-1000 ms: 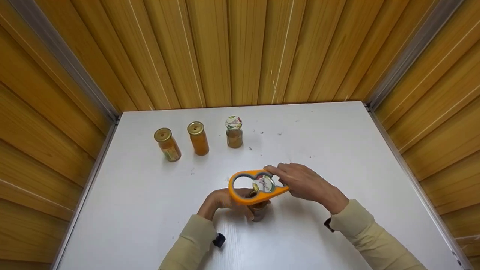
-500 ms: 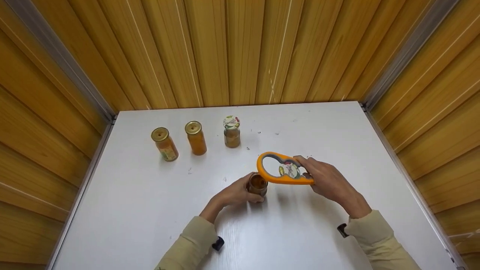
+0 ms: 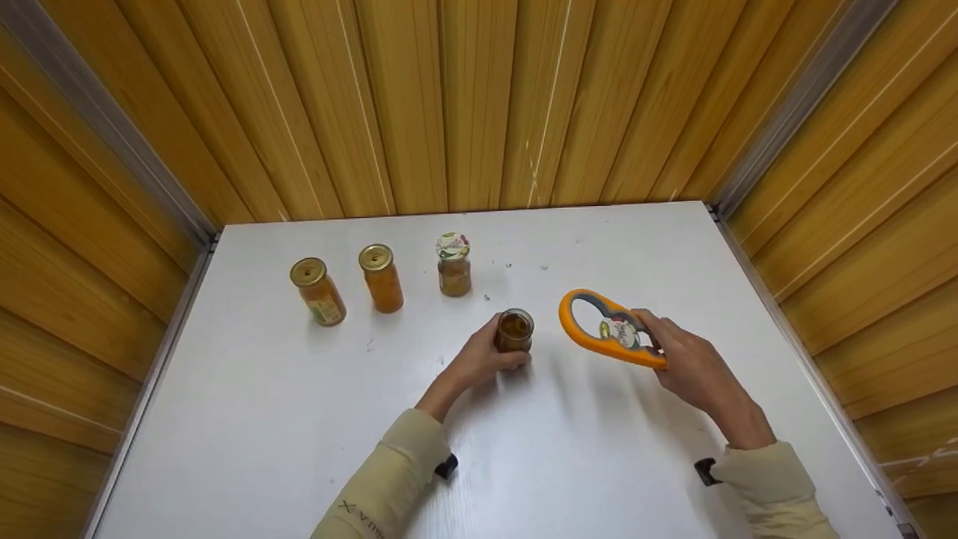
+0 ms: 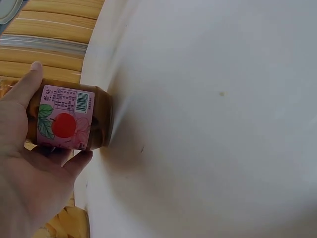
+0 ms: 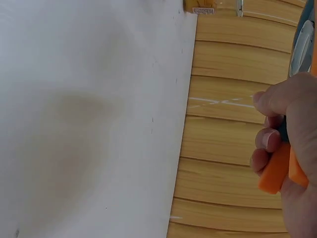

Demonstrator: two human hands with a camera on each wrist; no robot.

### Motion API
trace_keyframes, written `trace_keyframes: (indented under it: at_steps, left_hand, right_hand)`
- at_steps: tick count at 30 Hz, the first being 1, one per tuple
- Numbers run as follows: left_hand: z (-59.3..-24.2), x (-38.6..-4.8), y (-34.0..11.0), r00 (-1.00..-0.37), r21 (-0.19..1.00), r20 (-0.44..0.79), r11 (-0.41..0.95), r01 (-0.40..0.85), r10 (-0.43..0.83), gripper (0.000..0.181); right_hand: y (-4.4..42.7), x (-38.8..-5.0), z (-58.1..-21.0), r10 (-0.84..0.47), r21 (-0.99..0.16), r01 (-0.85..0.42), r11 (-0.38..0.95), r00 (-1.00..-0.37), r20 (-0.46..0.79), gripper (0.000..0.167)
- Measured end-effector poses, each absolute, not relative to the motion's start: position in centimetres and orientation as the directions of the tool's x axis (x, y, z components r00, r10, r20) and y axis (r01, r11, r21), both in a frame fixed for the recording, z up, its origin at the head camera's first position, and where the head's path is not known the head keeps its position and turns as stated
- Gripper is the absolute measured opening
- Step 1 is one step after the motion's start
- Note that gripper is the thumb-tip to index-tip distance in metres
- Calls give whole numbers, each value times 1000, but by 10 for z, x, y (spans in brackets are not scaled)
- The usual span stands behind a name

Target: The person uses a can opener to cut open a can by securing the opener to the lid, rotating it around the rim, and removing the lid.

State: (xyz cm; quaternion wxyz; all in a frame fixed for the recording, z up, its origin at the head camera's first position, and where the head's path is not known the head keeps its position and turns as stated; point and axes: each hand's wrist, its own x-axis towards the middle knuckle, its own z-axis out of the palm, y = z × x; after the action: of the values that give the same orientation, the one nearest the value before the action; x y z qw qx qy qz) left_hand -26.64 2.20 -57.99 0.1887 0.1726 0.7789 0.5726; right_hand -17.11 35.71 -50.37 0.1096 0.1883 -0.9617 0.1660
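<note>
Tabletop (image 3: 591, 449): four jars (image 3: 515, 333), one opener (image 3: 599, 345)

1. Uncapped jar (image 3: 514, 341): left hand (image 3: 480, 359) at its eight o'clock.
2. Jar opener (image 3: 599, 346) at its three, lid (image 3: 620, 333) inside; right hand (image 3: 694, 368) at the opener's four.
3. On the table (image 3: 584, 479): right capped jar (image 3: 454, 273) toward eleven, middle capped jar (image 3: 383, 281) and left capped jar (image 3: 319, 293) near ten.

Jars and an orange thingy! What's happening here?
A person's left hand holds an uncovered jar of brown stuff. Their right hand grips an orange opener off to its right, with a patterned lid inside its frame. So that jar looks opened already. Farther back on the white table, two gold-topped jars and a colourful-topped jar stand with lids on.
</note>
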Motion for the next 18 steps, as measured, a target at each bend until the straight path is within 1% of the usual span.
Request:
trace_keyframes:
  at_steps: [6, 10, 14, 18]
  left_hand:
    - [-584, -284, 44, -930, 946, -33, 312, 90, 367, 73]
    - [-581, -294, 62, -966, 905, 11, 409, 120, 258, 71]
    - [-576, -306, 79, -983, 865, 28, 488, 115, 181, 71]
    - [-575, -320, 93, -991, 865, 31, 493, 92, 129, 73]
  right_hand:
    - [370, -166, -505, -260, -298, -334, 894, -930, 260, 94]
    - [376, -164, -506, -239, -310, -313, 898, -937, 253, 95]
    - [378, -160, -507, -224, -314, -295, 902, -944, 244, 95]
    - [378, -160, -508, -210, -322, -284, 903, -947, 245, 96]
